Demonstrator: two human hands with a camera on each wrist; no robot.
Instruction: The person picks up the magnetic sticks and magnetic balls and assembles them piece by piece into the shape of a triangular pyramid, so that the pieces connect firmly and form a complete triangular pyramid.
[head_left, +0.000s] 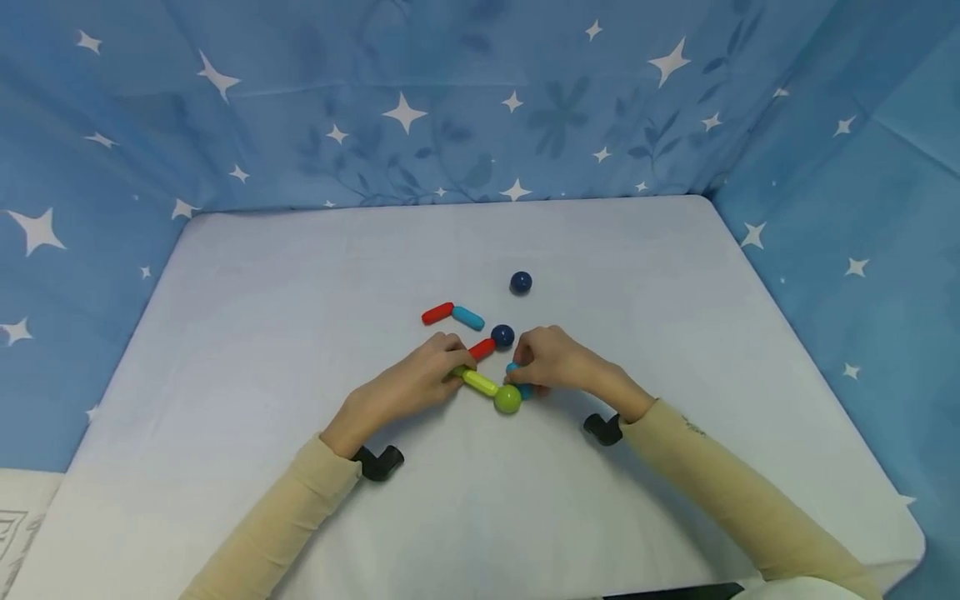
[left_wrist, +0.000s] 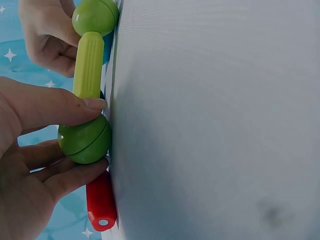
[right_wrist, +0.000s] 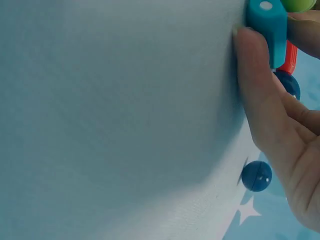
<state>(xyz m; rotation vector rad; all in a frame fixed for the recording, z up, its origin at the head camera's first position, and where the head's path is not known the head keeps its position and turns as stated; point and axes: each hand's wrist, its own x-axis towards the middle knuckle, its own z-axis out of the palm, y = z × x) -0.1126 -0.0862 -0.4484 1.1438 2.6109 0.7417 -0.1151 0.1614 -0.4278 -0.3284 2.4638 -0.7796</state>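
My left hand (head_left: 423, 375) pinches a green ball (left_wrist: 85, 142) between thumb and fingers. From that ball a yellow-green rod (head_left: 480, 382) runs to a second green ball (head_left: 507, 398) on its right. My right hand (head_left: 558, 360) grips a light blue rod (right_wrist: 267, 35) right beside the second ball, its fingers covering the rod's middle in the head view. Just behind lies a red rod (head_left: 482, 349), its far end at a dark blue ball (head_left: 502, 336). In the left wrist view a red rod (left_wrist: 101, 202) shows below the left fingers.
Farther back on the white table (head_left: 300, 292), another red rod (head_left: 437, 313) and a light blue rod (head_left: 468, 317) lie end to end at an angle. A separate dark blue ball (head_left: 521, 282) sits behind them to the right. Blue star-patterned curtains (head_left: 450, 158) border the table.
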